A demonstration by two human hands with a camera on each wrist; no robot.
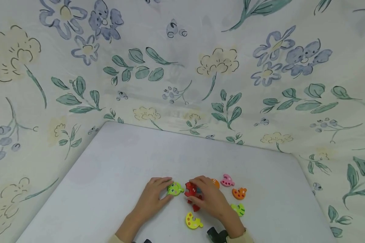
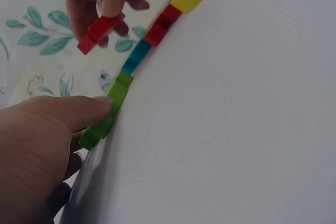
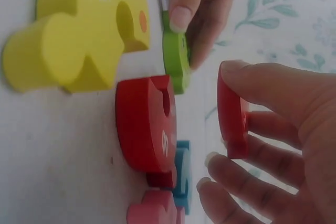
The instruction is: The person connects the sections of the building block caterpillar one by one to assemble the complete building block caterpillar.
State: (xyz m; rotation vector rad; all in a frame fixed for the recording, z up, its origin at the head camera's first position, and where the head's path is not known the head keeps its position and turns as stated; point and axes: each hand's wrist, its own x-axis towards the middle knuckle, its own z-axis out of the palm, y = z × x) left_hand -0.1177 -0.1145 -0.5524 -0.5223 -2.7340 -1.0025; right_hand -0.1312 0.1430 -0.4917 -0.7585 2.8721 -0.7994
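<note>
The left hand (image 1: 153, 194), half-closed, pinches the green piece (image 1: 174, 189) on the table (image 1: 109, 189), apparently steadying it, while the right hand (image 1: 212, 197), part-curled, grips 1 red piece (image 3: 228, 114) raised nearby, seemingly for clearance.

A white-marked red piece (image 1: 190, 189) is in the right hand (image 1: 212, 197); a bright green piece (image 1: 174, 189) is at the left hand (image 1: 153, 195). Right of the right hand: a dark-dotted pink piece (image 1: 226, 181), a red-dotted orange piece (image 1: 239, 194), a green-striped lime piece (image 1: 238, 210). Between the wrists, an orange-spotted yellow piece (image 1: 192, 221).
</note>
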